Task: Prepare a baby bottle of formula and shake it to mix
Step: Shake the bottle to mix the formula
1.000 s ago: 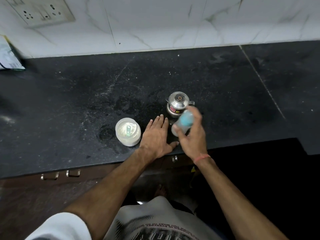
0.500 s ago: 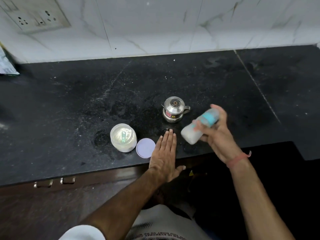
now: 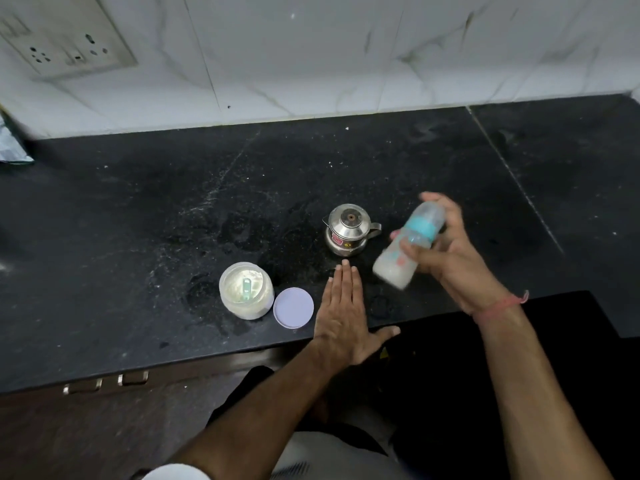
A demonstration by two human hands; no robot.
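Observation:
My right hand (image 3: 450, 254) grips a capped baby bottle (image 3: 405, 251) with a teal collar and milky liquid inside. The bottle is tilted, its base toward me, and blurred, in the air over the counter's front right. My left hand (image 3: 343, 317) lies flat, palm down, on the black counter (image 3: 138, 220) near its front edge, fingers together and holding nothing. An open jar of formula powder (image 3: 246, 290) with a green scoop inside stands left of that hand, and its pale round lid (image 3: 293, 308) lies beside it.
A small steel pot with a lid and spout (image 3: 348, 229) stands just beyond my left fingertips. White marble tiles with a socket plate (image 3: 65, 39) back the counter. A packet (image 3: 12, 147) sits at the far left. Drawer handles (image 3: 104, 382) show below the counter edge.
My right hand swung the bottle right and away from the steel pot, tilting it. My left hand slid back toward the counter edge, uncovering the jar's lid.

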